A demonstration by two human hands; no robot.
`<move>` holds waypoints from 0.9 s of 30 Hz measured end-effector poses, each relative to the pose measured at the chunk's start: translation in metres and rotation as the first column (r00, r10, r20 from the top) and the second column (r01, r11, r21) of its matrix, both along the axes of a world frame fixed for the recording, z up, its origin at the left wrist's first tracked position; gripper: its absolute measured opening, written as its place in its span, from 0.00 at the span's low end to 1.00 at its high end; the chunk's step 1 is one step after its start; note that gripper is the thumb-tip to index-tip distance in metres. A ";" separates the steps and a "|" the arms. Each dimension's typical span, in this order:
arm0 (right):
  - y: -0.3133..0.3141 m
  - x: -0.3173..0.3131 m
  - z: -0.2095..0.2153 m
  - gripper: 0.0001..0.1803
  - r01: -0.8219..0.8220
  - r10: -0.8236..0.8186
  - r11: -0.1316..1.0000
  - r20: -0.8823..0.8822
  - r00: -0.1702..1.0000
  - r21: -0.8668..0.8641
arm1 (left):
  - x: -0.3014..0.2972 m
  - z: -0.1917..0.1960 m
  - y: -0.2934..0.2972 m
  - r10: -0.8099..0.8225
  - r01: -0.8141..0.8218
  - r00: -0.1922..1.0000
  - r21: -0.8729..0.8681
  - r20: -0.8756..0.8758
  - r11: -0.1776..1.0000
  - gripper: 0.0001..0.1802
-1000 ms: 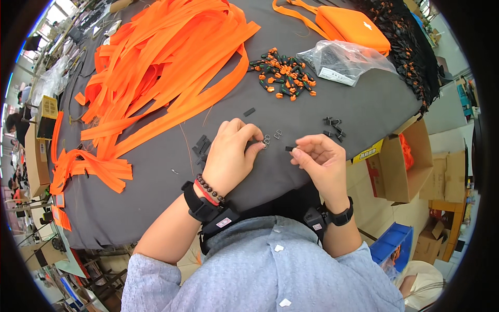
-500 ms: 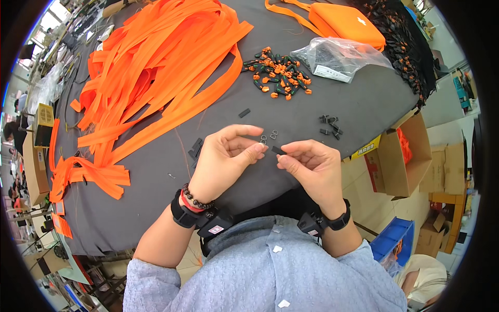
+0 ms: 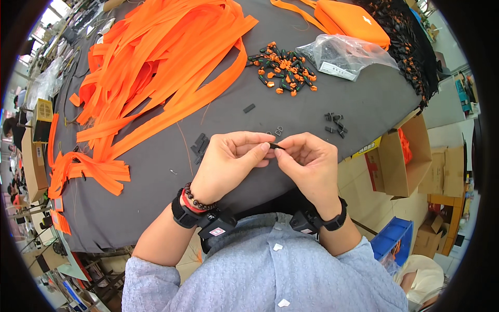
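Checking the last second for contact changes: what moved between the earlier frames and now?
The left hand and right hand, apart a second ago, have closed together over the grey table; both now pinch one small black part at their fingertips. Unchanged: the orange straps, the pile of orange-and-black pieces, the clear plastic bag and the black clips.

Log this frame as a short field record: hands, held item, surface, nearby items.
left hand: pinching one end of a small black part
right hand: pinching its other end
held item: small black part, kind unclear
surface: dark grey table
nearby: orange straps; orange-and-black small parts; clear plastic bag; cardboard box
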State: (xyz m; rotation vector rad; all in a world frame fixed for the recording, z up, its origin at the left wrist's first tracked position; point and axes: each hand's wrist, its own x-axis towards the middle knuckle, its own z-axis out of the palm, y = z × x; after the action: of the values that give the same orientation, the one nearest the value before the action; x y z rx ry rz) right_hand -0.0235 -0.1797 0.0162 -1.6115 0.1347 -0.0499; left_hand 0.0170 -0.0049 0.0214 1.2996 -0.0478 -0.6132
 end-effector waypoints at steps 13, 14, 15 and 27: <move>-0.006 -0.003 -0.003 0.04 -0.093 0.080 0.992 0.147 0.986 0.082 | 0.000 -0.008 0.004 -0.038 0.035 0.993 0.028 0.109 0.999 0.12; -0.006 -0.003 -0.004 0.04 -0.102 0.089 0.992 0.162 0.983 0.072 | 0.000 -0.008 0.004 -0.037 0.035 0.995 0.024 0.091 0.999 0.12; -0.006 -0.003 -0.005 0.04 -0.101 0.085 0.991 0.168 0.982 0.085 | 0.000 -0.008 0.004 -0.037 0.035 0.997 0.020 0.074 0.999 0.11; -0.005 -0.001 -0.004 0.03 -0.158 0.145 0.965 0.076 0.987 0.210 | -0.014 -0.012 -0.008 0.100 -0.102 0.982 0.006 0.163 0.995 0.09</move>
State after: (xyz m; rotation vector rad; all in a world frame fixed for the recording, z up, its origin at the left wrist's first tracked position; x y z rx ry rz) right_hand -0.0247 -0.1845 0.0127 -1.3977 -0.0296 0.0342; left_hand 0.0029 -0.0128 0.0094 1.3556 -0.1113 -0.4207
